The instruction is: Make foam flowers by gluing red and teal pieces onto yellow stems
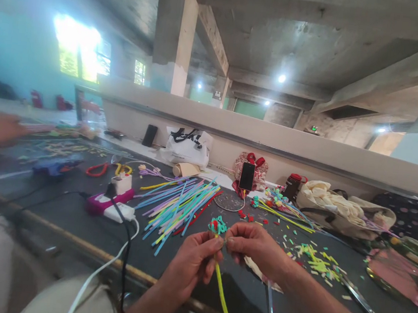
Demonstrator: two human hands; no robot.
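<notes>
**Yellow stem pinched upright over table edge**

Left hand (pixel 190 264) and right hand (pixel 255 246) both closed on yellow stem (pixel 221 292); long axis near vertical, teal flower head (pixel 217 224) pointing up. Beyond, on table (pixel 75 219): fanned coloured sticks (pixel 177 205), then phone (pixel 247 176).

A long dark grey worktable (pixel 75 217) with a wooden front edge is carrying everything here. A fanned pile of thin coloured plastic sticks (pixel 177 205) is lying at its middle, and a white and pink power strip (pixel 112 207) is sitting just left of it. Small snipped yellow and green scraps (pixel 313 262) are lying scattered to the right. A black smartphone (pixel 247 176) is standing propped at the table's back edge, near a white plastic bag (pixel 186 146).
</notes>
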